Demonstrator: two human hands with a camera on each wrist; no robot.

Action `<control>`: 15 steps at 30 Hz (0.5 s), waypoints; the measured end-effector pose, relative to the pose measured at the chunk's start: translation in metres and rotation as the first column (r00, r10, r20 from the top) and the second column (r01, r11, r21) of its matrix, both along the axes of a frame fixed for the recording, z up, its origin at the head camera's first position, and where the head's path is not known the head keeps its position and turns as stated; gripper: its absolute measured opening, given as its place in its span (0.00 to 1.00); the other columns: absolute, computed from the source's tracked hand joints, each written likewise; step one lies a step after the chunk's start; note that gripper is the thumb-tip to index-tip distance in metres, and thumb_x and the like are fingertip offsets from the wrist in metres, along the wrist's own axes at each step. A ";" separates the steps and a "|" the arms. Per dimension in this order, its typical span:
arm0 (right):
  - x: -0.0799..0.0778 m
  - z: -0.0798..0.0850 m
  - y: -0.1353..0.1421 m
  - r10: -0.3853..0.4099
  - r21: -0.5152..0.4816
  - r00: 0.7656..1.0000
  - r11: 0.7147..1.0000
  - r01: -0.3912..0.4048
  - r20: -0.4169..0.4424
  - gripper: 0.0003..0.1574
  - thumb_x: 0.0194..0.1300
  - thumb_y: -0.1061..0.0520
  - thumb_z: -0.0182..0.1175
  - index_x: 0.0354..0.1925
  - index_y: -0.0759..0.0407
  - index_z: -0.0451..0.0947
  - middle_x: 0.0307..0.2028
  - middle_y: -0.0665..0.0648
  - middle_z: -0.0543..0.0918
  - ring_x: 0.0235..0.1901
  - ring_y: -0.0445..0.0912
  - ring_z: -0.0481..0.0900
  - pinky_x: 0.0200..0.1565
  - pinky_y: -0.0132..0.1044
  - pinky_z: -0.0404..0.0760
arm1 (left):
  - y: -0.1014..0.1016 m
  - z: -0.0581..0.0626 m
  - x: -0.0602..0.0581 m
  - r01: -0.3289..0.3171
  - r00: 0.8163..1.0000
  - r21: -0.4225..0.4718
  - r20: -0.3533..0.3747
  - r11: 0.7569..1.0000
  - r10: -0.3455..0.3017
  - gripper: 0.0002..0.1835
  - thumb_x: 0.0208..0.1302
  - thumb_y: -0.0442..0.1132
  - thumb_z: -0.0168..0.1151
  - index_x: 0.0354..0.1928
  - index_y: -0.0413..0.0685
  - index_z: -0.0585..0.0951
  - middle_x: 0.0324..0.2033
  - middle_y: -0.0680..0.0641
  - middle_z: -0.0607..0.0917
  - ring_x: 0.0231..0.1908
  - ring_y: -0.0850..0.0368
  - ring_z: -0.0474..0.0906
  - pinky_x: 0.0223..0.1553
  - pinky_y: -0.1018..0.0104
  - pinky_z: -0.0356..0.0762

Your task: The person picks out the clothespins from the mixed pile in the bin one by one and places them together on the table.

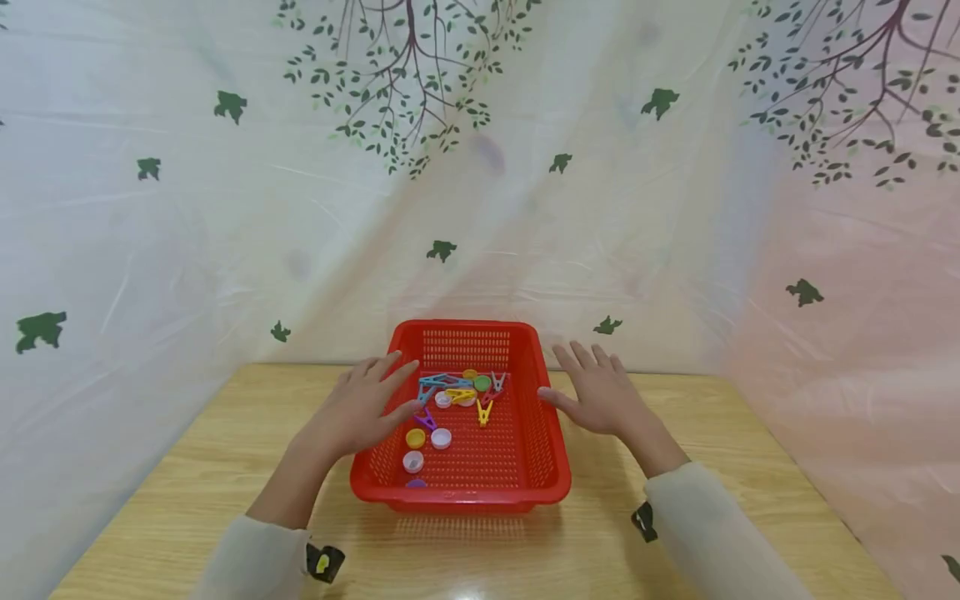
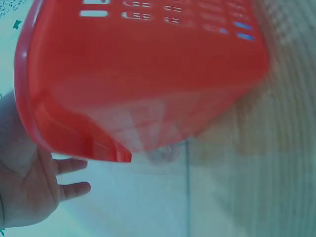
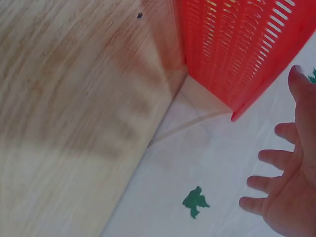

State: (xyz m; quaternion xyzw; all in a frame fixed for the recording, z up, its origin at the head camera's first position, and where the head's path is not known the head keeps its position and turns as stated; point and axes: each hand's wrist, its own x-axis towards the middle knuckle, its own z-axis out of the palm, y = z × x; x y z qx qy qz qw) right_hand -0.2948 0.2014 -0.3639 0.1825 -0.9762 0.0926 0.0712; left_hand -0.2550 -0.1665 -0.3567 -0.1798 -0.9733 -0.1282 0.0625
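A red plastic basket (image 1: 536,477) with perforated sides stands near the far edge of the table. Inside lie several clothespins, among them a yellow clothespin (image 1: 483,412) and a purple clothespin (image 1: 426,419), mostly towards the back and left. Several bottle caps lie with them, including a white cap (image 1: 441,438), an orange cap (image 1: 415,438) and a green cap (image 1: 482,383). My left hand (image 1: 366,408) spreads its fingers over the basket's left rim, holding nothing. On the other side my right hand (image 1: 600,393) hovers by the right rim, fingers straight and apart, thumb tip at the rim.
The wooden table (image 1: 202,454) extends to both sides of the basket. Right behind its far edge hangs a pale curtain (image 1: 337,275) printed with green leaves and branches. Each wrist wears a small black device, such as the left one (image 1: 324,563).
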 end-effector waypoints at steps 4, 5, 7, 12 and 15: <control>-0.005 0.002 -0.008 0.060 0.024 0.996 0.998 -0.058 -0.060 0.51 0.70 0.37 0.63 0.79 0.57 0.57 0.75 0.68 0.62 0.73 0.71 0.57 0.70 0.71 0.56 | -0.008 -0.006 0.000 0.021 0.999 0.019 -0.033 1.000 -0.020 0.40 0.69 0.60 0.62 0.77 0.54 0.66 0.75 0.40 0.65 0.72 0.36 0.58 0.69 0.30 0.60; -0.007 0.003 -0.010 0.075 0.031 0.995 0.997 -0.073 -0.073 0.50 0.69 0.39 0.64 0.78 0.57 0.58 0.75 0.68 0.64 0.72 0.70 0.59 0.70 0.70 0.58 | -0.011 -0.007 -0.001 0.029 0.999 0.024 -0.041 0.999 -0.028 0.39 0.69 0.59 0.62 0.77 0.53 0.67 0.74 0.40 0.66 0.72 0.36 0.59 0.68 0.30 0.60; -0.010 0.005 -0.014 0.101 0.048 0.992 0.994 -0.097 -0.082 0.50 0.68 0.40 0.66 0.78 0.57 0.60 0.74 0.67 0.65 0.72 0.69 0.61 0.70 0.69 0.60 | -0.016 -0.010 -0.002 0.039 0.998 0.040 -0.045 0.998 -0.037 0.38 0.69 0.59 0.62 0.76 0.51 0.68 0.73 0.39 0.68 0.70 0.36 0.60 0.67 0.30 0.62; -0.020 0.012 -0.026 0.174 0.117 0.982 0.979 -0.165 -0.074 0.48 0.69 0.40 0.66 0.77 0.56 0.62 0.73 0.66 0.67 0.71 0.65 0.64 0.71 0.64 0.62 | -0.032 -0.021 -0.009 0.061 0.998 0.127 -0.041 0.990 -0.056 0.38 0.70 0.61 0.60 0.74 0.48 0.70 0.71 0.39 0.70 0.69 0.37 0.63 0.64 0.31 0.68; -0.025 0.015 -0.034 0.214 0.153 0.976 0.967 -0.204 -0.049 0.47 0.69 0.40 0.65 0.77 0.55 0.62 0.73 0.65 0.68 0.71 0.64 0.65 0.71 0.62 0.64 | -0.039 -0.029 -0.016 0.056 0.998 0.230 -0.014 0.971 -0.055 0.37 0.71 0.61 0.60 0.74 0.47 0.70 0.70 0.40 0.71 0.67 0.38 0.67 0.60 0.35 0.74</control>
